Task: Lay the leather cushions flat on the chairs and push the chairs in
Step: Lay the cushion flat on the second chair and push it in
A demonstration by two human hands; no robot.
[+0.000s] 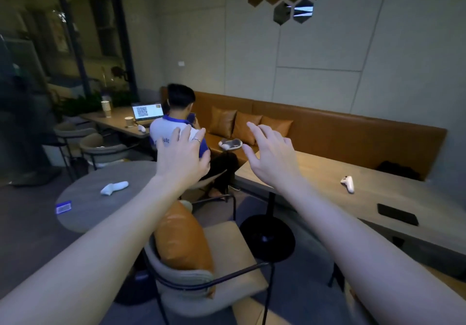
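Observation:
An orange leather cushion (182, 239) stands on edge against the curved backrest of a beige chair (234, 256) with a dark metal frame, just below me. The chair stands pulled out from the long wooden table (378, 198). My left hand (182, 154) and my right hand (273, 153) are both stretched out in front of me, well above the chair, fingers spread and holding nothing. Three more orange cushions (248, 128) lean upright on the leather bench (353, 133) along the wall.
A round grey table (83, 211) at left carries a white controller (114, 188) and a blue card (63, 207). The long table holds a white controller (348, 184) and a black phone (397, 214); its black pedestal base (267, 239) stands beside the chair. A person (181, 123) sits ahead at a laptop. More chairs (100, 148) stand at left.

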